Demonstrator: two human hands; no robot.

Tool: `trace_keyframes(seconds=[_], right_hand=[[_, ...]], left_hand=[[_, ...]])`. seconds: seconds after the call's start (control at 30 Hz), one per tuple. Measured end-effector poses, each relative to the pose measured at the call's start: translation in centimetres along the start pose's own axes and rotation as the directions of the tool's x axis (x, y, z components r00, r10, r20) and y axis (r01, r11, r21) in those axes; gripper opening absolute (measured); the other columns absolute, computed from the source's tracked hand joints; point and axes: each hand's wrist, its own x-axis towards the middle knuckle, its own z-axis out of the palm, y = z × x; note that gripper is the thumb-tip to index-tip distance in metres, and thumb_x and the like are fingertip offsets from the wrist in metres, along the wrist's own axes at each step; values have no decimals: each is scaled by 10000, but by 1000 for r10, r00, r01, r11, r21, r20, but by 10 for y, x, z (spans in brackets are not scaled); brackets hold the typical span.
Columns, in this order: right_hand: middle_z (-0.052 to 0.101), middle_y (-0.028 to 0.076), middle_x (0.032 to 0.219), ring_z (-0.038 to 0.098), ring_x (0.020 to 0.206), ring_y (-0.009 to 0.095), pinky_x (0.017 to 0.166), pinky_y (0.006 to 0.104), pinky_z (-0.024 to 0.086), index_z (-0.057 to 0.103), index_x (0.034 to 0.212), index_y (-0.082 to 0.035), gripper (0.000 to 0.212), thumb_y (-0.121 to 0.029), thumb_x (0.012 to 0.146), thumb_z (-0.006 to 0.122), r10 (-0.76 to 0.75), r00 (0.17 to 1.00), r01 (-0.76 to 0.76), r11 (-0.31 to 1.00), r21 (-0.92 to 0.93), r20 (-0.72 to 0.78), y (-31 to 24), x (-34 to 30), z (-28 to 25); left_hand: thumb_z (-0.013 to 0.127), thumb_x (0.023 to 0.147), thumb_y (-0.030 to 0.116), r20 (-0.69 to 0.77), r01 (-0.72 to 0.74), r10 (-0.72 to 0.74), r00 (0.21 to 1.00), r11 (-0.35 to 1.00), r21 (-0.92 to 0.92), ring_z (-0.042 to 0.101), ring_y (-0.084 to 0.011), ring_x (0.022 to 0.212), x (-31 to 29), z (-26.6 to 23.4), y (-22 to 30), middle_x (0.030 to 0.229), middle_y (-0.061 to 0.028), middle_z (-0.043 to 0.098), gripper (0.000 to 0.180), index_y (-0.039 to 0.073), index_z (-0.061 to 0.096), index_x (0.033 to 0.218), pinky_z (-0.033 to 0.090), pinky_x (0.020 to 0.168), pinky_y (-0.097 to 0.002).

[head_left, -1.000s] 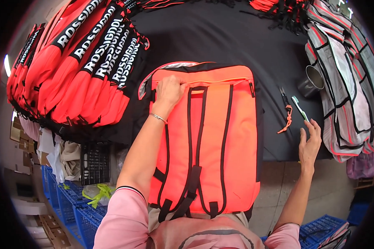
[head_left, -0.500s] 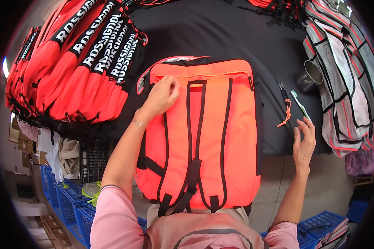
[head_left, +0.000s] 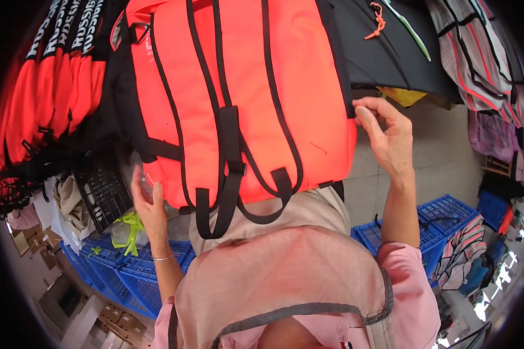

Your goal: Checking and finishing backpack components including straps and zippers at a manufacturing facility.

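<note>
A bright orange-red backpack with black trim lies with its shoulder straps facing up, its bottom end toward me. Black webbing hangs from the straps over its lower edge. My left hand is at the bag's lower left corner, thumb and fingers apart, the fingertips partly behind the bag's side. At the right side edge, my right hand has thumb and forefinger pinched together against the black side panel. Whatever is between those fingertips is too small to make out.
Red bags hang in a row at the left, grey-and-orange ones at the right. On the black table are a toothbrush and an orange cord. Blue crates and a black crate stand lower down.
The view has shifted down toward my body. My left hand has left the upper zip for the lower left corner. My right hand has gone from beside the toothbrush to the bag's right edge.
</note>
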Motion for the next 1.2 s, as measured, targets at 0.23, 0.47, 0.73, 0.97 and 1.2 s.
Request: trace_keyframes(seconds=[0.23,0.47,0.73,0.97,1.2], right_hand=[[654,103,872,654,759,232,672,310,527,706,1065,-56,286,-72,785,764,-340,919,379,903,-202,201,-21,-65,26],[584,38,916,574,764,204,715,360,455,708,1129,-150,512,-69,630,786,-477,768,631,677,-379,427,-28,-81,68],[577,22,830,576,761,190,673,344,413,727,967,-97,339,-19,637,740,-564,707,699,646,-306,425,-10,-80,67],[631,71,843,591,723,235,681,338,469,722,936,-49,217,9,728,733,-372,734,512,853,-102,568,-26,-67,37],[645,26,897,568,809,86,722,230,460,663,1067,25,200,-140,960,625,-53,991,45,997,-69,-125,-9,39,5]], left_hand=[[691,895,150,28,18,-15,1000,990,-142,370,-247,1397,-25,22,-7,1530,-177,352,784,-29,250,1518,285,1160,-370],[734,858,105,-18,2,-6,1000,983,-185,398,-244,1376,-27,23,-19,1516,-170,374,823,-17,258,1518,330,1142,-372],[713,865,90,-41,1,-12,999,966,-259,447,-206,1337,-24,36,-15,1524,-170,384,806,1,262,1527,390,1096,-335],[448,845,38,-36,112,-155,987,835,-539,575,-243,1206,-17,3,-59,1410,-156,536,591,-3,464,1434,452,1011,-320],[602,948,141,-357,-288,258,898,957,-30,638,-247,1050,72,-6,19,1207,-154,646,363,-13,594,1277,504,901,-329]])
